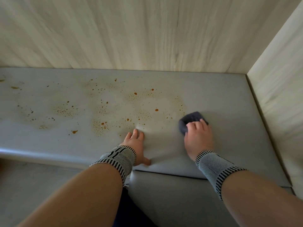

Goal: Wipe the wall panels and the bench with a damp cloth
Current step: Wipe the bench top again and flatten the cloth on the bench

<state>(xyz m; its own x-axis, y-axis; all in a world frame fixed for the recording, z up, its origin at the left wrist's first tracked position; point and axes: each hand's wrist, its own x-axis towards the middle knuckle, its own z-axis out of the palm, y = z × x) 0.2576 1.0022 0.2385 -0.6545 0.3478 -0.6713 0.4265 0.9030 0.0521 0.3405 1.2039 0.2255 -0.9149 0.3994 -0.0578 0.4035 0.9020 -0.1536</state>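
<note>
So the right hand [199, 136] has its fingers curled over a bunched-up dark grey cloth [190, 119], pressing it onto the padded grey vinyl bench seat [229, 104] toward the right end, just at the right edge of a big scatter of orange-brown splatter spots [134, 95]. The left hand [136, 143] is flat on the cushion with its fingers spread apart and straight, thumb out near the front edge, and the padding dimples under it, so I'd guess it's taking some body weight. Biggest risk as I see it: those spots run way off to the left, and a small wadded cloth like that will probably just smear the orange stuff into streaks instead of lifting it, especially if it isn't refolded to a clean face. The braced hand is also sitting right beside the nearest specks, so it could drag through the mess or slip on damp vinyl. Another thing, the cloth could push grime into the seam where the seat meets the pale wood-grain wall panel at the back [147, 38] or the pale side panel on the right [278, 79]. Can't tell from this blurry shot how wet the cloth actually is, or whether the panels are done yet.
</note>
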